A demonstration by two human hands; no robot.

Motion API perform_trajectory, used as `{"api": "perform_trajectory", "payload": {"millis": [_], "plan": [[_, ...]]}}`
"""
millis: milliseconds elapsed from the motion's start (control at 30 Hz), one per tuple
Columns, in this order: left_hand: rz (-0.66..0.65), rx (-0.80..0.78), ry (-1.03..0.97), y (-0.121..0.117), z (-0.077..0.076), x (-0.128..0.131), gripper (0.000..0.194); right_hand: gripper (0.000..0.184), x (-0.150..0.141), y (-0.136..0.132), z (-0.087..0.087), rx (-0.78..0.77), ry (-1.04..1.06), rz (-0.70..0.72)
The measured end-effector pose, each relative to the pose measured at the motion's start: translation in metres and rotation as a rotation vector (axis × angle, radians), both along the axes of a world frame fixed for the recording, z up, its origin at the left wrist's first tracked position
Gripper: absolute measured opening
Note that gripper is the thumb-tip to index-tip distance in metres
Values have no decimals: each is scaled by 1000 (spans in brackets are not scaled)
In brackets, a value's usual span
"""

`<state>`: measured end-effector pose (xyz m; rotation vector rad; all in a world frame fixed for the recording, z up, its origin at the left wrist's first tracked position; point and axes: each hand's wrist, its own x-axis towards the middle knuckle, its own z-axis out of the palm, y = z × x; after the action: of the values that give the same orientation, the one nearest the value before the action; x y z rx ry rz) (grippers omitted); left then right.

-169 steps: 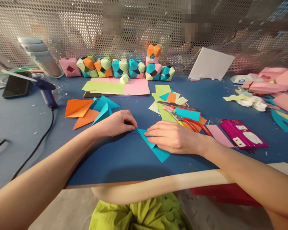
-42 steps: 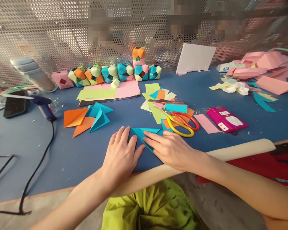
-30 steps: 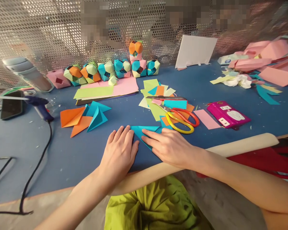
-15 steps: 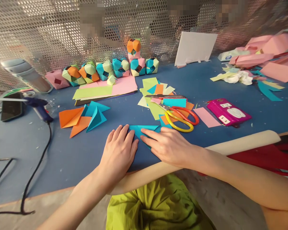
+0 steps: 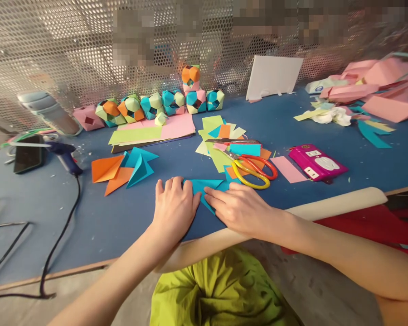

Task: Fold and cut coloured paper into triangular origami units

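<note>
We flatten a crease: left hand (image 5: pixel 174 209) and right hand (image 5: pixel 238 209), fingers together, press the teal paper (image 5: pixel 204 186). Next likely needs a firm swipe along the fold.

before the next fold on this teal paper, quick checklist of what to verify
1. Left hand flat on the teal paper: ok.
2. Right hand pinning the paper's other side: ok.
3. Paper lying flat on the blue table: ok.
4. Crease sharp along the fold: cannot tell, hands cover it.
5. Scissors apart from both hands: ok.
6. Glue gun out of the way: ok.
</note>
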<state>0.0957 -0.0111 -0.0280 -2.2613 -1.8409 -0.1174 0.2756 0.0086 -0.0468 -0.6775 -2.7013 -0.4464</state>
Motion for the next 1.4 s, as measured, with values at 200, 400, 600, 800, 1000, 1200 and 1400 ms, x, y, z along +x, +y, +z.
{"api": "perform_trajectory", "payload": {"millis": [200, 400, 600, 800, 1000, 1200, 1400], "plan": [[7, 36, -49, -2, -6, -1, 27, 22, -10, 13, 28, -188, -67, -58], [0, 67, -63, -1, -9, -3, 26, 25, -28, 39, 26, -88, -115, 62], [4, 28, -55, -2, -6, -2, 30, 27, -2, 37, 18, -42, -178, 49], [-10, 48, -28, -2, -6, -3, 29, 25, 34, 30, 20, -22, -145, -105], [-6, 77, -26, -3, -6, -3, 38, 29, 7, 27, 32, 4, 118, -172], [-3, -5, -2, -3, -6, -6, 39, 39, -25, 25, 12, -75, 18, 70], [1, 33, 37, -4, -7, -3, 47, 45, -8, 15, 5, -41, -44, -53]]}}
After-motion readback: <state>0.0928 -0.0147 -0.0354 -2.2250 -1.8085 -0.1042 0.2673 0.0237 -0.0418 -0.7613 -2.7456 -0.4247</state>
